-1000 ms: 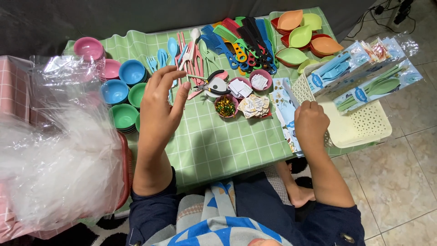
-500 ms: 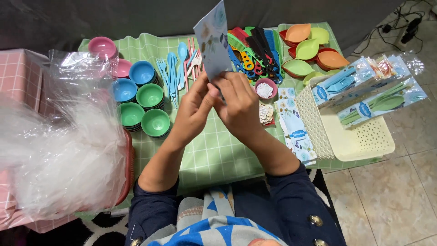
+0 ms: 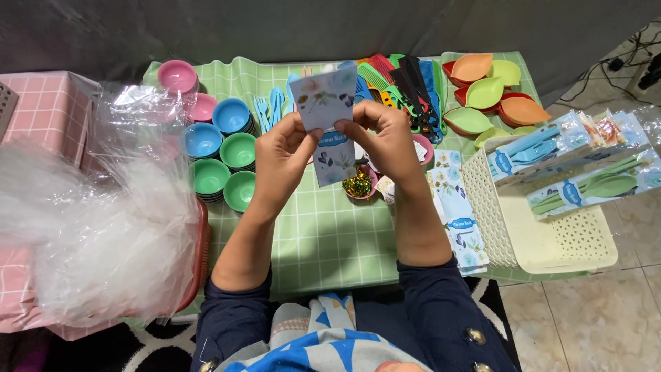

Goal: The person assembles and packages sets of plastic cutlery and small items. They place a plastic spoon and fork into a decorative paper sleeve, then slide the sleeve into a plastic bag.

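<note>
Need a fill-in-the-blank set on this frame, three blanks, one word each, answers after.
1. Both hands, left hand and right hand, hold up a floral ____ card above the table.
2. The cream perforated basket sits at the table's ____ end.
3. The tablecloth is checked and ____ in colour.

Missing words: paper; right; green

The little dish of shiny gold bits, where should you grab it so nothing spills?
Probably by the rim of the little dish, from above on its near side. It sits upright and open-topped, and the floral card, held by the left hand and right hand, hangs over its far side.
</note>
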